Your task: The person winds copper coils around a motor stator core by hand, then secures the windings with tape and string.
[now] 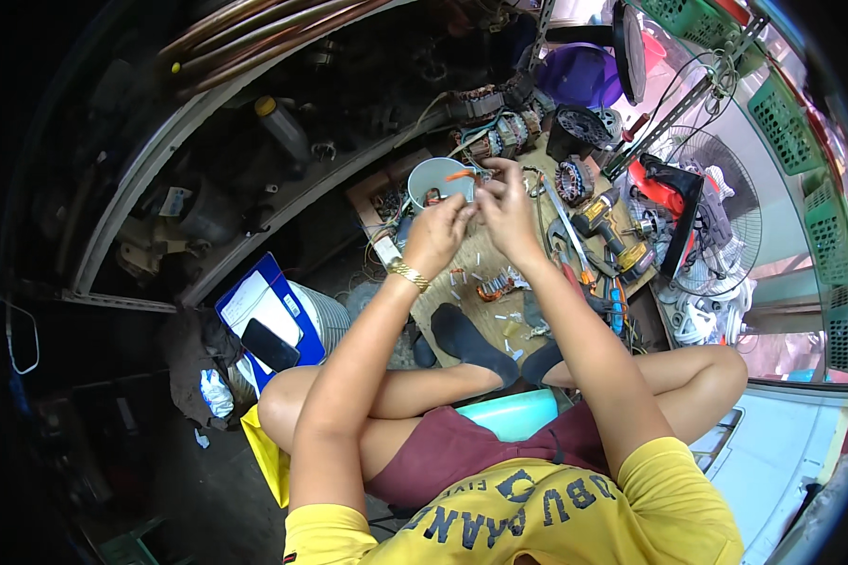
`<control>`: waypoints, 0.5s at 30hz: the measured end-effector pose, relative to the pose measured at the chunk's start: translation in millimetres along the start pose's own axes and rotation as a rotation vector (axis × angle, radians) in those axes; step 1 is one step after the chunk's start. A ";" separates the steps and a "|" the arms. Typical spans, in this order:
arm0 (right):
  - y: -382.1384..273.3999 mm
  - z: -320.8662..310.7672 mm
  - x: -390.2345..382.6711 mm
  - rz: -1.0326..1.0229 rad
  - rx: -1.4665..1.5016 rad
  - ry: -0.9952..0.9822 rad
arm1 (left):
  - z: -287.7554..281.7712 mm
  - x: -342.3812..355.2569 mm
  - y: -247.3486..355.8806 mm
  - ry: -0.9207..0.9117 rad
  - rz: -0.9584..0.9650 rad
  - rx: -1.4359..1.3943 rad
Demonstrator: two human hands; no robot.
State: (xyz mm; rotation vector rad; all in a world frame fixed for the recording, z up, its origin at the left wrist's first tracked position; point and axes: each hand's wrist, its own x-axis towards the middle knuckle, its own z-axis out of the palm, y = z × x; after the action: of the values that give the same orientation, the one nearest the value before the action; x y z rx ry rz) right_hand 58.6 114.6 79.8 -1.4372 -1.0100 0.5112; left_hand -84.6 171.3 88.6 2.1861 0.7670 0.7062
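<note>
My left hand [437, 232], with a gold band at its wrist, is raised above the wooden board with its fingers pinched together. Close beside it, my right hand [507, 209] has its fingers curled in a pinch. Whatever lies between the fingertips is too small to make out. Just beyond both hands stands a pale round bucket [426, 171], and an orange piece [461, 175] shows at its rim next to my right fingers. On the board nearer to me lies a small copper-wound motor coil [496, 288], with small white bits scattered around it.
A yellow-black cordless drill [609, 230], hand tools and a wound stator [575, 179] lie to the right. More stators [499, 137] line the back. A fan guard [725, 217] stands far right. On the left, a phone [269, 345] rests on a blue folder [271, 282].
</note>
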 end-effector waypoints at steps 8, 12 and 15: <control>12.6 -26.8 16.6 -0.166 -0.454 0.076 | 88.8 -56.0 -39.2 -0.398 -0.151 0.130; 31.8 9.5 44.2 -0.114 -0.494 -0.218 | 19.7 -34.8 -23.3 -0.809 -0.054 0.347; 44.1 -3.0 41.8 -0.015 -0.423 -0.206 | -99.2 -38.8 -31.0 -0.745 -0.077 0.226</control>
State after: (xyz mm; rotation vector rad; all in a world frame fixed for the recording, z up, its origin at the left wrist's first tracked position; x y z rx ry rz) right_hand 94.8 152.6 49.1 -1.7725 -1.3508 0.4581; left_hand -186.8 205.2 115.2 2.3512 0.5389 -0.2599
